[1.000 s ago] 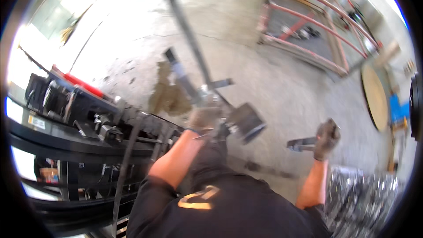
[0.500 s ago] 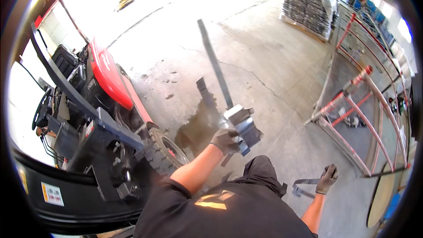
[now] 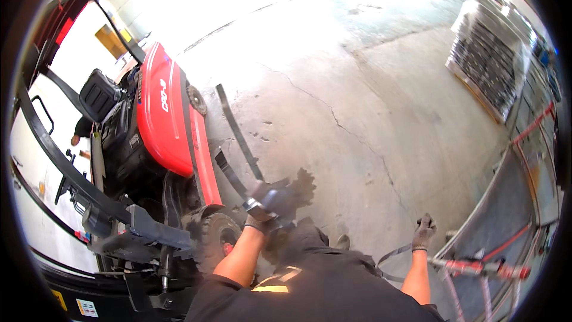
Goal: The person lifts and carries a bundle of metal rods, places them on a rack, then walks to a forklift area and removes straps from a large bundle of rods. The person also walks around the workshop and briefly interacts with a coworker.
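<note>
My left hand [image 3: 254, 223], in a dark glove, is closed around a shiny metal piece [image 3: 260, 210] in front of my body, partly blurred. Its exact kind I cannot make out. From it a long, stiff dark strap [image 3: 237, 131] rises to the upper left, and a shorter dark strip [image 3: 229, 173] sticks out beside it. Out to the right, my right hand [image 3: 424, 232] is also gloved and closed. A thin dark strap [image 3: 393, 254] runs from near its wrist back toward my side; the fingers hide how it is held.
A red and black forklift [image 3: 173, 125] stands close on my left, its tyre [image 3: 217, 241] beside my left arm. A person's hand [image 3: 75, 140] shows beyond it. Red and white metal frames [image 3: 476, 268] are at right, a wrapped pallet stack [image 3: 485, 59] behind. A damp stain [image 3: 304, 188] marks the concrete.
My view has turned and the forklift shows more fully. My left hand has swung left and lower with the metal piece. My right hand stays closed out to the right, now near the frames.
</note>
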Tool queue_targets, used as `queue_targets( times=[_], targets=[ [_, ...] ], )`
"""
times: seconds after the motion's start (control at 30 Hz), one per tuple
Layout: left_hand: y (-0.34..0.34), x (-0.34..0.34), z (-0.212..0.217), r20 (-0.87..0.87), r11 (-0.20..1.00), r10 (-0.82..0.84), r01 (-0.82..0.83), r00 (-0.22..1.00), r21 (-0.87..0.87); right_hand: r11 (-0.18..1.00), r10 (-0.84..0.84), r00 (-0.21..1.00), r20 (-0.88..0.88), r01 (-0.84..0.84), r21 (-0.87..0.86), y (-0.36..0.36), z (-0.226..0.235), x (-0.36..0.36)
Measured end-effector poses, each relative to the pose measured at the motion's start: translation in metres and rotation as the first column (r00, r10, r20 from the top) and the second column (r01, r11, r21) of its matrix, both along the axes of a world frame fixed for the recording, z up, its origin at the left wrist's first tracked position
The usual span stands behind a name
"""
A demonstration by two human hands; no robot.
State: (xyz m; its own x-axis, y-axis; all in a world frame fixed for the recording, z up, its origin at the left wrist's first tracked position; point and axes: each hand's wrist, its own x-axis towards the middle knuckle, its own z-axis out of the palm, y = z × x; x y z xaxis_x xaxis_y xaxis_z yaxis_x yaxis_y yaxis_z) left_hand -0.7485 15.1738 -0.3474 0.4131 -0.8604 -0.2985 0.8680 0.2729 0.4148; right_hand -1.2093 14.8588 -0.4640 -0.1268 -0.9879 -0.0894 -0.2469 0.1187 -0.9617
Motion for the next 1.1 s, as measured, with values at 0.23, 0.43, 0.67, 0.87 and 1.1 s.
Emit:
queue_targets(
  times=[0.23,0.43,0.67,0.87,1.1],
  targets=[
    [-0.071,0.153,-0.105,0.235,0.865,0.261,-0.335,0.936,0.374,0.975,0.214,0.968,0.134,-0.203,-0.09,-0.252,0.001,0.221],
    [-0.182,0.31,-0.128,0.134,0.813,0.374,-0.394,0.918,0.429,0.974,0.208,0.975,0.079,-0.214,0.075,-0.382,0.008,0.338],
    [-0.336,0.493,-0.122,0.087,0.779,0.429,-0.417,0.899,0.468,0.97,0.148,0.989,0.008,-0.146,0.192,-0.522,-0.013,0.525],
    [-0.46,0.658,-0.134,0.068,0.706,0.558,-0.517,0.827,0.485,0.935,0.35,0.851,-0.392,-0.295,0.195,-0.699,-0.05,0.731],
    [-0.606,0.873,-0.095,0.011,0.684,0.659,-0.605,0.752,0.408,0.84,0.535,0.808,-0.246,-0.54,0.054,-0.911,-0.111,1.055]
  ],
)
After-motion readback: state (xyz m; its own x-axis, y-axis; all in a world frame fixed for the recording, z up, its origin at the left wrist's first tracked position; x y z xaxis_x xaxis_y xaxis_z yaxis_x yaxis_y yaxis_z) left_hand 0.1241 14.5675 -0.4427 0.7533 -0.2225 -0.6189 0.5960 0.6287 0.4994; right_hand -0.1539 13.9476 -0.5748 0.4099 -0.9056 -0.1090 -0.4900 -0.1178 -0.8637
